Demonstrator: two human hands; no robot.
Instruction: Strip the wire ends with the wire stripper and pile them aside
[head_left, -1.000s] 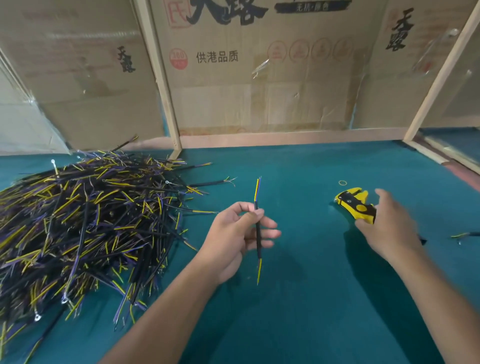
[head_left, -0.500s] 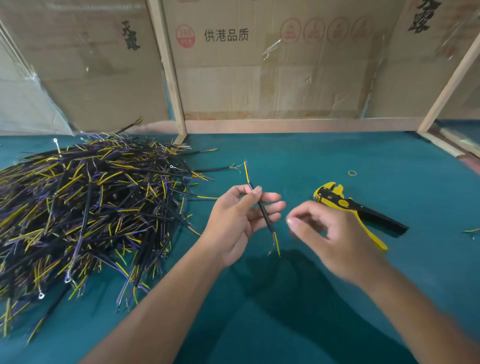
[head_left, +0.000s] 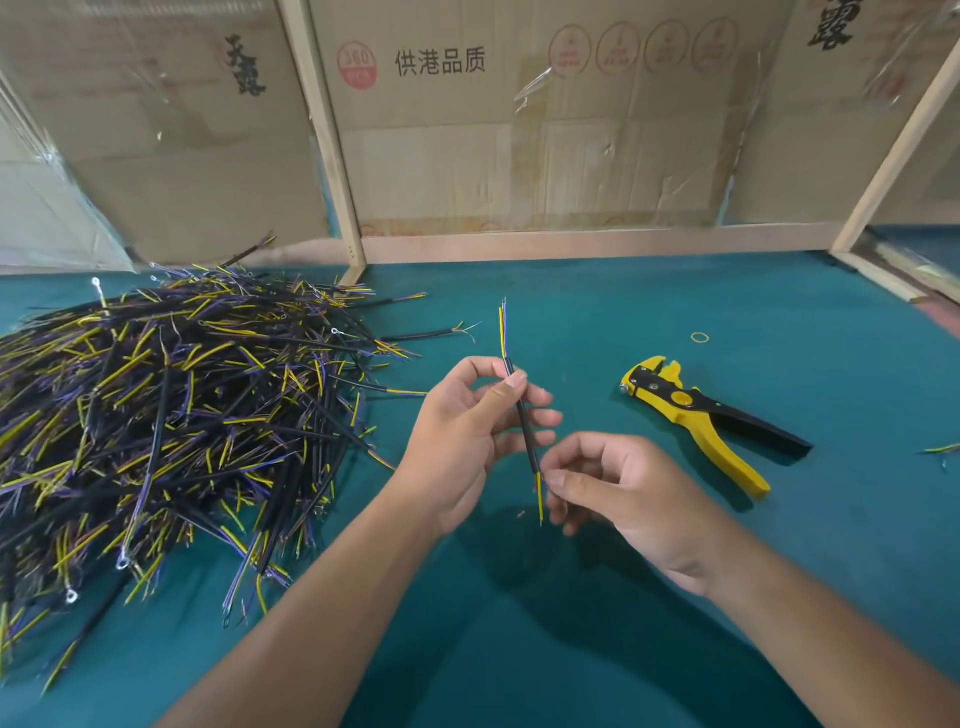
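My left hand (head_left: 467, 436) pinches a short black-sheathed wire (head_left: 523, 421) upright between thumb and forefinger, above the green table. Thin yellow and purple cores stick out of both its ends. My right hand (head_left: 623, 493) pinches the cores at the wire's lower end with thumb and forefinger. The yellow and black wire stripper (head_left: 696, 415) lies flat on the cloth to the right of both hands, untouched, jaws pointing left. A big heap of similar wires (head_left: 171, 415) covers the table's left side.
The green cloth table (head_left: 571, 649) is walled at the back by cardboard sheets and wooden battens (head_left: 332, 140). A small rubber ring (head_left: 700, 338) lies behind the stripper. One loose wire (head_left: 941, 449) shows at the right edge.
My right hand left the stripper lying on the table and came left to the wire's lower end. My left hand has kept the wire, roughly in place.
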